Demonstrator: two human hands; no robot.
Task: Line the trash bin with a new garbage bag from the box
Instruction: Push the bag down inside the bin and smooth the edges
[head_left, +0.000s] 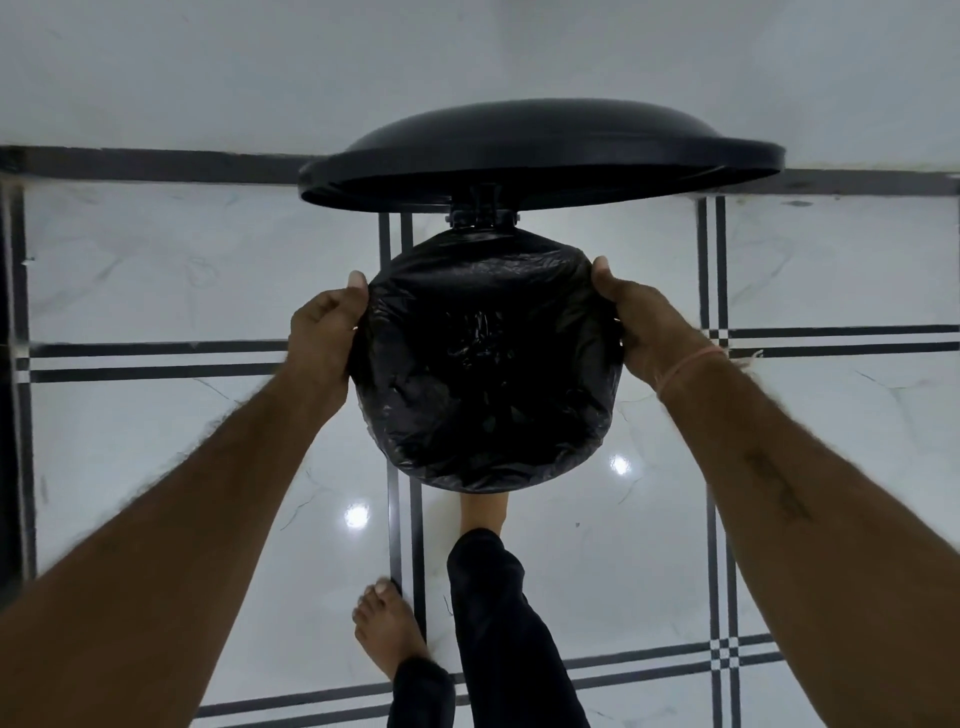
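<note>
A round pedal trash bin stands on the floor below me, its black lid (540, 150) raised open at the far side. A black garbage bag (488, 374) is spread over the bin's mouth and folded down around the rim, hiding the bin's body. My left hand (322, 338) grips the bag's edge at the left side of the rim, thumb on top. My right hand (644, 327) holds the bag's edge at the right side in the same way. One foot (483, 512) reaches under the bin's front, where the pedal is hidden. The box is out of view.
White glossy floor tiles (156, 270) with black double stripes surround the bin. A white wall (208, 67) rises just behind it. My other bare foot (387, 631) stands on the floor at the bottom centre. A dark edge runs down the far left.
</note>
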